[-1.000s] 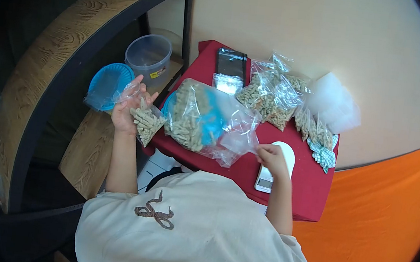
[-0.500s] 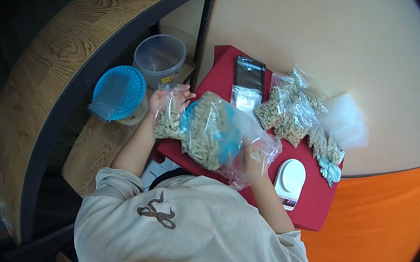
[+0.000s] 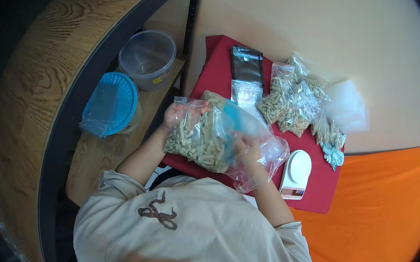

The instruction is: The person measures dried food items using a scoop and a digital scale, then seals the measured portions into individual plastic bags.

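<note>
My left hand is closed round the top of a small clear plastic bag, part filled with pale greenish, finger-shaped pieces. This bag overlaps the left side of a large clear bag, which holds many more of the same pieces. Beyond its filled part, the loose plastic of the large bag spreads to the right. Within that plastic is my right hand, close to the pieces, its fingers partly hidden by the film. Something blue shows through the large bag.
On the red-covered table lie black pouches, several filled bags, white plastic, a checked cloth and a white kitchen scale. A clear tub and a blue-lidded tub stand at left.
My left hand has brought the small bag right, over the edge of the large bag. My right hand stays within the large bag's plastic, slightly shifted. The view has moved a little.
</note>
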Demonstrator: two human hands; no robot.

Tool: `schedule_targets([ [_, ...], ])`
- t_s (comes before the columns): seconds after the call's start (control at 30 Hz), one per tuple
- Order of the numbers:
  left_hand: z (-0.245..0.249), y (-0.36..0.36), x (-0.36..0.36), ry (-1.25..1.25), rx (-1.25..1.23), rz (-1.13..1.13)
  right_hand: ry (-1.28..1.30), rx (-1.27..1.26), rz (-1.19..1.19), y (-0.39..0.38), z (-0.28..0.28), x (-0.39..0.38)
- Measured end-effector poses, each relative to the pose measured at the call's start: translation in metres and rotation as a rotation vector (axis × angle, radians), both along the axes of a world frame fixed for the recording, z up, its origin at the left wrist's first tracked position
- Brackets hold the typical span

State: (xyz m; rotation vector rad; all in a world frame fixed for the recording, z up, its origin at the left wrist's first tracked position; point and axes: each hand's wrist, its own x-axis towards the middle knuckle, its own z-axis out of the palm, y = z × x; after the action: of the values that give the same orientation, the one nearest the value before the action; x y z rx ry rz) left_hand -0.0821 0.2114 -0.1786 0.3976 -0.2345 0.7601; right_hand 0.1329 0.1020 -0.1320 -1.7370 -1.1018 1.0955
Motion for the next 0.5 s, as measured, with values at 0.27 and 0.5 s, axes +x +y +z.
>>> schedule_targets([
  [0.27,-0.003,0.001,0.002,0.051,0.026,0.032,0.463,-0.169,-0.11,0.001,-0.005,-0.003],
  [0.5,0.021,-0.007,-0.009,0.184,0.106,0.256,0.477,-0.154,-0.104,-0.012,0.015,0.006],
])
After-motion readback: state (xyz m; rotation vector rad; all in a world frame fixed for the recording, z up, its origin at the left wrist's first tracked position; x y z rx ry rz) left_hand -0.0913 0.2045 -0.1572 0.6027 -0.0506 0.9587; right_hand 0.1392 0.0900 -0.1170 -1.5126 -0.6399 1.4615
